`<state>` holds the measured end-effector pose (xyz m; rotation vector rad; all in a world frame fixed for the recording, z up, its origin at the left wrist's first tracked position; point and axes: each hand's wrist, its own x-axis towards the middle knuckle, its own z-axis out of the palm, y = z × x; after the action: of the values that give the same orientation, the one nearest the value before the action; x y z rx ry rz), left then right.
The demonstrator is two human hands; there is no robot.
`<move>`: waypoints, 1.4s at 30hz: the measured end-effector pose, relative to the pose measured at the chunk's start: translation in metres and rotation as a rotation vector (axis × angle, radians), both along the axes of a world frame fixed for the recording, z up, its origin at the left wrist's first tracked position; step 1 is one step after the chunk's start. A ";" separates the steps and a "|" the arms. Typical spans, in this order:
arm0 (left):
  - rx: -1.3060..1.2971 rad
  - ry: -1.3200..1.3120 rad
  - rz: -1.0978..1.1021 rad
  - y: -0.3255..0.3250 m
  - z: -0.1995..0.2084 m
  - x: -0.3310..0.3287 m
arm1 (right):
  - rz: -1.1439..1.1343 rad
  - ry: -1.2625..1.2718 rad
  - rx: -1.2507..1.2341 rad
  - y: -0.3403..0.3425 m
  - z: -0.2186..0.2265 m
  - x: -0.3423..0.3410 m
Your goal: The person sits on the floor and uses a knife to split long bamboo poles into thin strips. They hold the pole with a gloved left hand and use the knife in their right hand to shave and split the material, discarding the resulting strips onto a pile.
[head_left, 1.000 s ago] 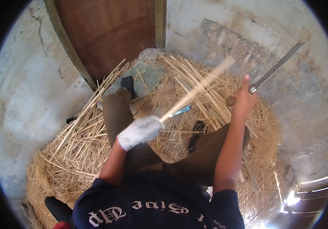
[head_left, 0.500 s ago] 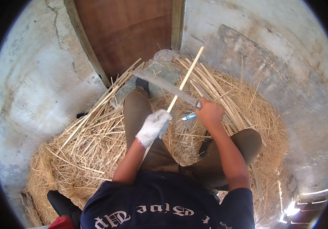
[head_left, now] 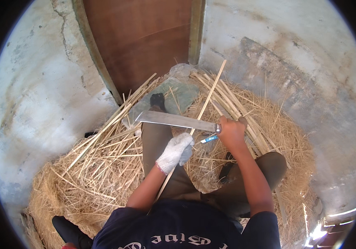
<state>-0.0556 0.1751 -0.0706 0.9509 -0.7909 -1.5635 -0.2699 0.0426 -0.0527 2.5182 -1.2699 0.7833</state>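
The gloved left hand (head_left: 176, 152) has its fingers curled tightly around a strip (head_left: 211, 93), which runs out past the knuckles and back under the wrist toward the shirt (head_left: 178, 224). The bare right hand (head_left: 231, 133) is wrapped around the knife (head_left: 174, 120) at its handle end; how the thumb presses cannot be told. Just beyond the gloved fingers, the blade crosses the strip; whether the edge touches it is unclear.

The strip looks light, stiff yet springy, and likely to splinter, so the gloved grip, well back from the blade, seems the right hold. The knife is probably heavier and rigid, safe only by its handle.

Between the hands, near the right fingers, lies a small blue tool (head_left: 209, 139). Farther out, more strips lie beyond the right fingers and left of the glove, over shavings (head_left: 82, 191). Farthest ahead stands a door (head_left: 140, 41).
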 end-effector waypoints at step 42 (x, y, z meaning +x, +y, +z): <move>0.119 0.251 -0.146 -0.090 0.023 -0.063 | -0.441 0.101 0.543 -0.089 0.062 -0.134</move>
<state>-0.1183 0.0855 -0.0473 0.7748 -0.6057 -1.8323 -0.4035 -0.0464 0.0097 2.4349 -2.1227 0.2256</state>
